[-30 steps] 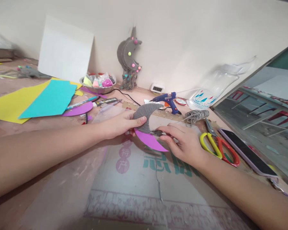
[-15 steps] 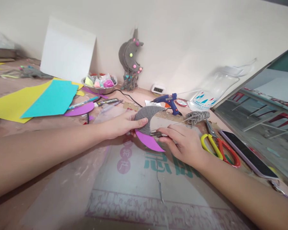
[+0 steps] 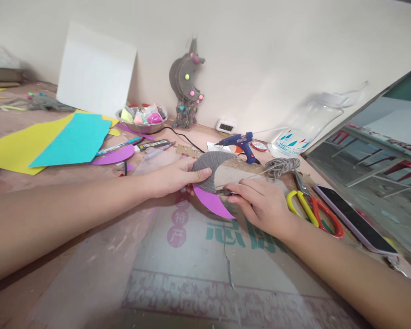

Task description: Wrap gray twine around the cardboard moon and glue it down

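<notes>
In front of the glue gun (image 3: 242, 140), the left hand (image 3: 178, 176) pinched the crescent (image 3: 203, 165); the right hand (image 3: 263, 203) gripped a dark thing (image 3: 223, 192) (unclear what), and slack yarn (image 3: 282, 167) might have loosened the wrapping.

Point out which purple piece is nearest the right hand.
The pointed purple piece sticking out below the grey yarn winding, held in the left hand; the other purple pieces lie on the table.

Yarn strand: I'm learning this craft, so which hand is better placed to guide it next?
Probably the right hand: it's beside the strand, while the left hand holds the grey crescent.
</notes>
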`<action>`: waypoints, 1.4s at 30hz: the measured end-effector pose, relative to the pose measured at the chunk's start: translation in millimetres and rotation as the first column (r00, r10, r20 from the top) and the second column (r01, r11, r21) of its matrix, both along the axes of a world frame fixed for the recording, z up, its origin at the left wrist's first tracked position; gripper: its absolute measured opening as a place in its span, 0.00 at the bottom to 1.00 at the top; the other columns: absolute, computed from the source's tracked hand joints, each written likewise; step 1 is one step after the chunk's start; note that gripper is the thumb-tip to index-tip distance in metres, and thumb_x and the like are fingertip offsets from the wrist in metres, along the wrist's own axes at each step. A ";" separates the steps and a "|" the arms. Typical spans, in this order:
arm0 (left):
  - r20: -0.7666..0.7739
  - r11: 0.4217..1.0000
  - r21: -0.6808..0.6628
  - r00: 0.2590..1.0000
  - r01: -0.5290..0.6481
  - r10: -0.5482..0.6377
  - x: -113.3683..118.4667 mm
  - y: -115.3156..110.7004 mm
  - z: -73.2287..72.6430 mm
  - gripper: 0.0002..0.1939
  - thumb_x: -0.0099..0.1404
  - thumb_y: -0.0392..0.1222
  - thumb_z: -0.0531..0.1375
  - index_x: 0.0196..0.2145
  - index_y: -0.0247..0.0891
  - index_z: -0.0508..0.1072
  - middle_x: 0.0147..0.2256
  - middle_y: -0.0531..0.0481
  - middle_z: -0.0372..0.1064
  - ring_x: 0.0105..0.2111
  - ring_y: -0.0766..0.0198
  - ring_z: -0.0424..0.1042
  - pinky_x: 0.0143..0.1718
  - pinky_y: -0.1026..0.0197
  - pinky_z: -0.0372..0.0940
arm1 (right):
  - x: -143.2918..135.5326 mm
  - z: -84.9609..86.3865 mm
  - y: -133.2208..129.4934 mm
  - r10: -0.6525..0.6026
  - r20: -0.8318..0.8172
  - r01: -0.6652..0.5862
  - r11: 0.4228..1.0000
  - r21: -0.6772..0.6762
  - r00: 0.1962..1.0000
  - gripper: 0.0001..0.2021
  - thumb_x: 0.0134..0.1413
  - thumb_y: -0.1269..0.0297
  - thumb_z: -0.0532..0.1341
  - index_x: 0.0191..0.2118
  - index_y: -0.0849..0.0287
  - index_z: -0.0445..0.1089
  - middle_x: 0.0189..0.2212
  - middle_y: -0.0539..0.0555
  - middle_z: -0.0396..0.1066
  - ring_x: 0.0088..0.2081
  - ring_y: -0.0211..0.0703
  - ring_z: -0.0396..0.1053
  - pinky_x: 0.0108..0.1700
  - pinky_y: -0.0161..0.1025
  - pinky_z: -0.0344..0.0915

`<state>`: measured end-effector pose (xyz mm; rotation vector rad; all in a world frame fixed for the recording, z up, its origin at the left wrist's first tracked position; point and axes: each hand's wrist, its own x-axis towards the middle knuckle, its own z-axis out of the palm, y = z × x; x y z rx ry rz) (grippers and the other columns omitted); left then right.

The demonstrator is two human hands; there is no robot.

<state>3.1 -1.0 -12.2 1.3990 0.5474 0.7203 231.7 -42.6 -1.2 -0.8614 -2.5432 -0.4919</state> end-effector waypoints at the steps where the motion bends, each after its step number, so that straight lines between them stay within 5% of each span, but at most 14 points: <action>1: -0.015 1.000 0.009 1.000 0.014 -0.014 -0.1 0.0 0.0 0.17 0.58 0.52 0.57 0.28 0.33 0.65 0.21 0.54 0.61 0.21 0.71 0.60 0.22 0.67 0.54 | 0.1 0.1 -0.2 0.004 -0.001 -0.004 1.000 0.004 1.000 0.09 0.56 0.64 0.55 0.41 0.61 0.67 0.26 0.52 0.68 0.28 0.38 0.64 0.30 0.35 0.57; 12: -0.010 0.999 -0.049 1.000 0.017 -0.017 0.9 -2.1 -1.3 0.16 0.58 0.53 0.57 0.31 0.35 0.63 0.22 0.55 0.59 0.19 0.74 0.57 0.20 0.68 0.50 | 1.2 0.1 0.0 -0.041 -0.159 0.029 0.996 -0.079 0.986 0.10 0.56 0.65 0.54 0.41 0.61 0.68 0.25 0.52 0.67 0.27 0.38 0.64 0.31 0.35 0.59; 26: -0.077 0.998 0.042 0.996 -0.037 0.041 1.0 -0.4 -1.0 0.18 0.58 0.55 0.55 0.30 0.35 0.64 0.22 0.54 0.61 0.19 0.72 0.59 0.19 0.68 0.53 | -5.2 -0.5 -3.1 -0.029 0.037 0.029 1.000 -0.004 0.999 0.11 0.56 0.63 0.55 0.42 0.61 0.67 0.27 0.52 0.67 0.28 0.39 0.62 0.31 0.37 0.56; 34: -0.056 0.998 0.055 0.998 -0.016 0.019 1.6 -0.7 0.8 0.20 0.58 0.57 0.55 0.34 0.34 0.66 0.23 0.53 0.61 0.19 0.72 0.58 0.21 0.67 0.54 | -6.8 12.8 -12.3 0.118 -0.039 -0.120 0.991 -0.054 0.992 0.09 0.54 0.61 0.57 0.38 0.61 0.64 0.25 0.52 0.65 0.27 0.39 0.62 0.28 0.36 0.56; 38: -0.038 0.996 0.088 0.999 -0.020 0.023 3.1 1.5 -1.4 0.20 0.57 0.57 0.55 0.32 0.34 0.64 0.23 0.53 0.61 0.19 0.72 0.59 0.20 0.68 0.54 | -6.8 15.9 -16.0 -0.008 -0.232 -0.004 0.999 -0.049 0.973 0.11 0.48 0.60 0.61 0.34 0.58 0.60 0.20 0.47 0.61 0.20 0.35 0.59 0.22 0.34 0.56; 42: -0.023 0.995 0.093 0.999 -0.020 0.022 2.8 3.4 -1.2 0.19 0.55 0.56 0.58 0.32 0.36 0.63 0.23 0.55 0.60 0.19 0.73 0.59 0.19 0.68 0.53 | -6.3 8.7 -7.5 -0.187 -0.258 0.127 0.964 -0.234 0.948 0.10 0.47 0.66 0.60 0.38 0.56 0.62 0.20 0.46 0.63 0.19 0.35 0.61 0.19 0.31 0.59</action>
